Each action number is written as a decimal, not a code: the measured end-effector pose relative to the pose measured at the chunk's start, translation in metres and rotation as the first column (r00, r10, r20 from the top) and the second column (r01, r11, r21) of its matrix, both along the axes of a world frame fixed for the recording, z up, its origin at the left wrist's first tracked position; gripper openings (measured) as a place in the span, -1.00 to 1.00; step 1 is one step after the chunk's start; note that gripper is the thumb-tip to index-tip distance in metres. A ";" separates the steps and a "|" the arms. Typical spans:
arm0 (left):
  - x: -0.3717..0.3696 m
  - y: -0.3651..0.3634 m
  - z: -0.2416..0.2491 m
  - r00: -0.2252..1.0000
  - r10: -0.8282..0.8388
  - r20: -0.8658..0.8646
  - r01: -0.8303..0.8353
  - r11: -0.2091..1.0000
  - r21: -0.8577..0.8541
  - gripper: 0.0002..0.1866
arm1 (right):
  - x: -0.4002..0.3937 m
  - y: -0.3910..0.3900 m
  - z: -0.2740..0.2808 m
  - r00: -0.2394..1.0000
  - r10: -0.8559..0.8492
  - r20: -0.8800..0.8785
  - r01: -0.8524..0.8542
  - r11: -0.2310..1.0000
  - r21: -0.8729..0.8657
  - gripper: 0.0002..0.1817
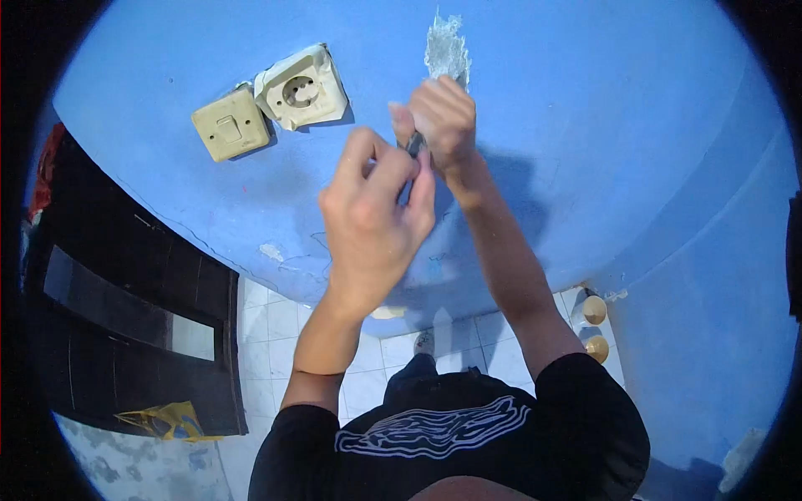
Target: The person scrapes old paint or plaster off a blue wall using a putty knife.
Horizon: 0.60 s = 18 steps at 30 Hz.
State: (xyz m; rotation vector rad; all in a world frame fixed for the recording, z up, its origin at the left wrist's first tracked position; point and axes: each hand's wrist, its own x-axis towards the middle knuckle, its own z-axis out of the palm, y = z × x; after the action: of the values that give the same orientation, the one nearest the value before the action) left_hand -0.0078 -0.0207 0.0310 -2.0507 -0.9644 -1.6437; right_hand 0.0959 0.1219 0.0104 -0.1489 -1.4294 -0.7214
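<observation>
Before a blue wall (pixel 585 108) my two hands are raised close together. My left hand (pixel 376 196) is closed, its fingertips and thumb pinched at a small dark grey object (pixel 415 144). Just above and to the right, my right hand (pixel 444 117) is curled into a fist, its thumb toward that same object. Most of the object is hidden by the fingers, so its kind does not show. Directly above the right hand, a patch of bare grey plaster (pixel 448 48) breaks the blue paint.
Left of my hands, a light switch (pixel 227 127) and a power socket (pixel 302 88) sit on the wall. A dark cabinet (pixel 142 309) stands at left, with a yellow bag (pixel 173 420) by it. Two round containers (pixel 594 310) stand on the white tiled floor (pixel 363 367).
</observation>
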 end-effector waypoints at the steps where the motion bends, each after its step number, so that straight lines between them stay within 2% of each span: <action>1: -0.001 -0.009 -0.011 1.000 0.006 -0.012 -0.007 0.995 -0.095 -0.84 | 0.001 -0.008 -0.016 0.999 -0.018 0.029 0.021 0.997 -0.071 -0.59; 2: -0.003 -0.015 -0.021 1.000 0.010 -0.022 -0.014 0.984 -0.176 -0.85 | 0.002 -0.015 -0.032 0.997 -0.036 0.062 0.044 0.991 -0.129 -0.58; 4: -0.009 -0.027 -0.050 0.992 -0.119 0.038 0.125 0.948 -0.292 -0.87 | 0.005 -0.035 -0.079 0.998 -0.061 0.021 0.064 0.982 -0.176 -0.57; 5: -0.010 -0.031 -0.066 0.988 -0.142 0.056 0.152 0.938 -0.311 -0.88 | 0.009 -0.049 -0.112 0.992 -0.067 0.109 0.101 0.931 -0.351 -0.57; 6: -0.011 -0.037 -0.087 0.984 -0.161 0.078 0.178 0.923 -0.342 -0.89 | 0.008 -0.055 -0.151 0.990 -0.069 0.124 0.113 0.912 -0.393 -0.59; 8: -0.024 -0.045 -0.155 0.859 -0.191 0.474 0.465 0.678 -0.569 -0.88 | 0.005 -0.086 -0.210 0.996 -0.072 0.044 0.084 0.822 -0.563 -0.62; 9: -0.025 -0.052 -0.171 0.860 -0.191 0.474 0.464 0.681 -0.567 -0.88 | 0.003 -0.098 -0.230 0.997 -0.070 0.045 0.083 0.824 -0.560 -0.62; 10: -0.023 -0.061 -0.180 0.800 -0.155 0.580 0.547 0.584 -0.599 -0.84 | 0.002 -0.112 -0.241 0.994 -0.065 0.089 0.107 0.771 -0.627 -0.63; 11: -0.021 -0.067 -0.188 0.730 -0.099 0.676 0.631 0.479 -0.610 -0.79 | 0.004 -0.120 -0.250 0.989 -0.055 0.137 0.135 0.709 -0.692 -0.64; 12: -0.024 -0.069 -0.193 0.728 -0.091 0.680 0.631 0.477 -0.611 -0.79 | 0.009 -0.118 -0.256 0.989 -0.050 0.141 0.135 0.704 -0.697 -0.64; 14: -0.040 -0.068 -0.187 0.794 0.002 0.608 0.581 0.296 -0.758 -0.69 | 0.016 -0.106 -0.237 0.945 -0.005 0.328 0.210 0.778 -0.593 -0.66; 15: -0.047 -0.065 -0.182 0.821 -0.024 0.571 0.557 0.254 -0.791 -0.59 | 0.018 -0.101 -0.226 0.945 0.001 0.328 0.207 0.773 -0.599 -0.66; 17: -0.047 -0.059 -0.172 0.809 -0.015 0.587 0.574 0.231 -0.786 -0.58 | 0.023 -0.085 -0.196 0.758 0.013 0.652 0.327 0.858 -0.396 -0.86; 18: -0.047 -0.054 -0.167 0.800 -0.014 0.600 0.588 0.215 -0.780 -0.57 | 0.026 -0.080 -0.177 0.760 0.009 0.650 0.325 0.861 -0.392 -0.86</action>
State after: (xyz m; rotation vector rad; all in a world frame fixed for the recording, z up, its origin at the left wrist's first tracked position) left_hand -0.0543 -0.0745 -0.1357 -2.7351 -2.3691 -2.1164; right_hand 0.1218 0.0423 -0.1664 -0.4637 -2.2759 -0.5542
